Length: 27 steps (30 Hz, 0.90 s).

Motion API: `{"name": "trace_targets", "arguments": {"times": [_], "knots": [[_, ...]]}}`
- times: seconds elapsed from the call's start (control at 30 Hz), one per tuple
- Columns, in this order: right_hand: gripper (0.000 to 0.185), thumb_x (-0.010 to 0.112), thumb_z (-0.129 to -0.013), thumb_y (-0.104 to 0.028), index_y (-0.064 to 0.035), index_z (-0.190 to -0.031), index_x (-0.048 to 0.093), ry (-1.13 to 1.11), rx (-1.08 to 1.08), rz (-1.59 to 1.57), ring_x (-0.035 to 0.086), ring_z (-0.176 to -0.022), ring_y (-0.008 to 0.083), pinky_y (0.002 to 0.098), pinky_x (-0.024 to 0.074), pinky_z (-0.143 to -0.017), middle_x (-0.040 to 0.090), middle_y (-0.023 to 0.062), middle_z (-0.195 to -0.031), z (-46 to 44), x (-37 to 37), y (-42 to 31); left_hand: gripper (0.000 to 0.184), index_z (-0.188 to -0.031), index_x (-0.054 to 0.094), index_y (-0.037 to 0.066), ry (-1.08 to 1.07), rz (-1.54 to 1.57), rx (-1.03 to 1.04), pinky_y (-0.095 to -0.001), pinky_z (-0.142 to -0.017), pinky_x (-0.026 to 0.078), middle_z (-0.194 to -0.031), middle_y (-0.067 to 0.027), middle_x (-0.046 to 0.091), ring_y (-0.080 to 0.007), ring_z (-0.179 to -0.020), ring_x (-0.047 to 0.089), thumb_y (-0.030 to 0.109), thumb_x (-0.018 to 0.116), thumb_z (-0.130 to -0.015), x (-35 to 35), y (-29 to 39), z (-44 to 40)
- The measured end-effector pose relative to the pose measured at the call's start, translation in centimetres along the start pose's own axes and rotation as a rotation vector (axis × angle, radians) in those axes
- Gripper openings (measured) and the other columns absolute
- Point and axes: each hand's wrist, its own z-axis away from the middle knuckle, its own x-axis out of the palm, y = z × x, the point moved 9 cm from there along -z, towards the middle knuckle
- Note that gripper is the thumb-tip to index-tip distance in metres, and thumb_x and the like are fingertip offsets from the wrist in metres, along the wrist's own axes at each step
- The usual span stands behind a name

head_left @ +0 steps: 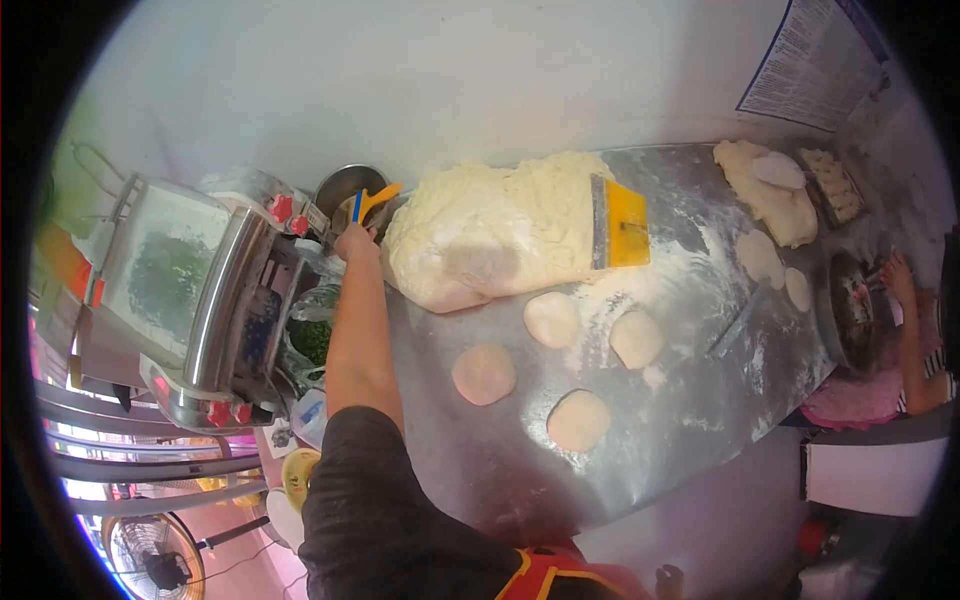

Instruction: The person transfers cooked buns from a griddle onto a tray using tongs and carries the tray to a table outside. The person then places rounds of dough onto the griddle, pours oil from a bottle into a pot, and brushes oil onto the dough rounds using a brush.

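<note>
My left hand (357,242) reaches to the near rim of a round metal bowl (346,184) by the wall. Its fingers are curled, and what they hold, if anything, is hard to make out. Just above the fingers, a tool with an orange and blue handle (372,203) lies across the bowl. Right beside the hand rests a big mass of dough (480,235), and a scraper with a yellow handle (626,224) stands against its right end. Flattened dough rounds (484,374) lie in front of it on the floured metal table (450,440). My right hand is out of view.
A dough roller machine (215,300) stands left of my arm, with a bag of chopped greens (310,340) beside it. More dough (765,195) and a pan (852,310) are at the far right, where another person's hand (898,280) reaches in. A fan (155,560) stands lower left.
</note>
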Motion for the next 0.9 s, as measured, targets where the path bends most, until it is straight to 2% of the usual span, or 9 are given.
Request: {"name": "trace_targets", "arguments": {"times": [0.07, 0.17, 0.27, 0.37, 0.47, 0.53, 0.67, 0.73, 0.9], "knots": [[0.041, 0.064, -0.082, -0.029, 0.0017, -0.108, 0.059, -0.109, 0.087, -0.047, 0.055, -0.099, 0.0296, 0.0383, 0.0431, -0.088, 0.060, 0.0210, -0.105, -0.8, 1.0, 0.6, 0.025, -0.100, 0.047, -0.014, 0.114, 0.052, 0.019, -0.0303, -0.055, 0.057, -0.100, -0.0175, 0.053, -0.0242, -0.078, 0.059, 0.005, 0.051, -0.084, 0.3, 0.8, 2.9], [0.050, 0.067, -0.080, -0.036, -0.0014, -0.115, 0.057, -0.185, 0.157, -0.048, 0.049, -0.110, 0.0312, 0.0370, 0.0387, -0.095, 0.053, 0.0234, -0.120, -1.3, 2.1, 0.5, 0.022, -0.097, 0.047, -0.014, 0.064, 0.064, 0.041, -0.0303, -0.052, 0.055, -0.096, -0.0171, 0.054, -0.0231, -0.074, 0.059, 0.003, 0.049, -0.083, 1.1, 1.5, 3.2], [0.030, 0.065, -0.078, -0.025, -0.0052, -0.101, 0.061, 0.003, -0.267, 0.031, 0.055, -0.091, 0.0309, 0.0427, 0.0452, -0.078, 0.059, 0.0161, -0.097, -3.7, 3.1, 1.9, 0.019, -0.089, 0.049, -0.013, -0.095, -0.021, 0.110, -0.0304, -0.053, 0.056, -0.092, -0.0174, 0.054, -0.0225, -0.067, 0.060, 0.004, 0.051, -0.082, 3.4, 4.5, 7.1], [0.031, 0.064, -0.078, -0.027, -0.0044, -0.100, 0.061, 0.029, -0.374, 0.030, 0.055, -0.093, 0.0344, 0.0433, 0.0444, -0.083, 0.059, 0.0173, -0.098, -4.8, 3.4, 1.0, 0.015, -0.080, 0.050, -0.010, -0.315, -0.102, 0.116, -0.0302, -0.057, 0.058, -0.084, -0.0156, 0.056, -0.0208, -0.064, 0.060, 0.005, 0.050, -0.081, 4.5, 6.8, 10.9], [0.035, 0.063, -0.075, -0.023, 0.0036, -0.098, 0.063, -0.038, -0.183, 0.063, 0.054, -0.102, 0.0368, 0.0416, 0.0418, -0.091, 0.060, 0.0230, -0.102, -3.7, 1.9, -4.5, 0.013, -0.074, 0.051, -0.006, -0.480, -0.210, 0.155, -0.0301, -0.058, 0.059, -0.076, -0.0129, 0.056, -0.0190, -0.061, 0.060, 0.005, 0.049, -0.081, 3.2, 9.9, 17.4], [0.034, 0.061, -0.077, -0.022, 0.0035, -0.100, 0.062, -0.114, -0.128, -0.046, 0.051, -0.107, 0.0347, 0.0400, 0.0397, -0.094, 0.060, 0.0211, -0.104, -5.8, 3.2, -2.2, 0.013, -0.070, 0.052, -0.004, -0.575, -0.336, 0.194, -0.0299, -0.060, 0.058, -0.065, -0.0089, 0.054, -0.0179, -0.057, 0.059, 0.004, 0.049, -0.080, 1.0, 11.8, 24.2], [0.035, 0.062, -0.078, -0.023, 0.0019, -0.104, 0.061, -0.162, -0.168, -0.045, 0.050, -0.110, 0.0327, 0.0395, 0.0399, -0.093, 0.056, 0.0220, -0.112, -8.8, 4.3, 0.5, 0.013, -0.072, 0.052, -0.003, -0.677, -0.637, 0.108, -0.0308, -0.060, 0.057, -0.061, -0.0047, 0.050, -0.0148, -0.053, 0.056, 0.007, 0.049, -0.080, -7.4, 11.4, 32.1], [0.036, 0.061, -0.079, -0.023, 0.0006, -0.106, 0.061, -0.266, -0.069, -0.116, 0.051, -0.109, 0.0328, 0.0392, 0.0412, -0.091, 0.055, 0.0217, -0.114, -11.2, 5.4, 3.7, 0.012, -0.073, 0.053, -0.002, -0.693, -0.747, 0.036, -0.0302, -0.060, 0.057, -0.061, -0.0037, 0.048, -0.0129, -0.051, 0.052, 0.008, 0.050, -0.080, -13.5, 8.9, 34.1], [0.037, 0.059, -0.082, -0.024, -0.0010, -0.111, 0.058, -0.346, -0.308, 0.037, 0.054, -0.102, 0.0293, 0.0363, 0.0433, -0.086, 0.058, 0.0165, -0.112, -13.8, 4.8, 8.1, 0.015, -0.068, 0.053, 0.000, -0.566, -0.869, -0.091, -0.0288, -0.053, 0.056, -0.061, -0.0031, 0.047, -0.0108, -0.046, 0.046, 0.009, 0.053, -0.080, -27.9, 4.0, 42.6]]}}
